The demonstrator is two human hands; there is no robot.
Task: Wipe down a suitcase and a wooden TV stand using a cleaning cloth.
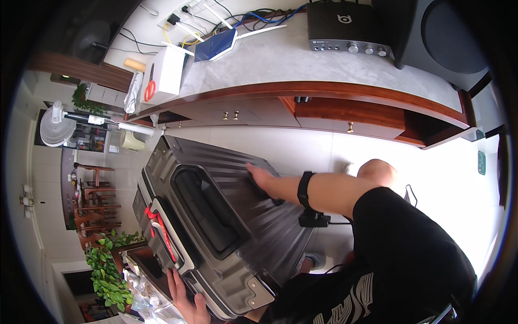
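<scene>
A grey ribbed hard-shell suitcase (210,251) with metal corners stands before me. Its recessed black handle area (210,212) faces left, and a red ribbon (162,233) is tied to a light handle on its lower-left side. My right hand (263,180) rests at the ribbed upper side, by a dark side handle; its fingers are partly hidden, so a grip cannot be made out. Below, my left hand (188,299) lies against the case's lower edge, fingers apart and thumb out. A black wrist strap (305,190) with a small device sits on my right forearm.
Along the top runs a wooden cabinet (323,87) with a stone top, bearing a blue router (216,44), a white box (164,77), orange-handled scissors (149,90), a black amplifier (348,26) and a speaker (437,38). At left are a fan (56,125) and leafy plants (107,275).
</scene>
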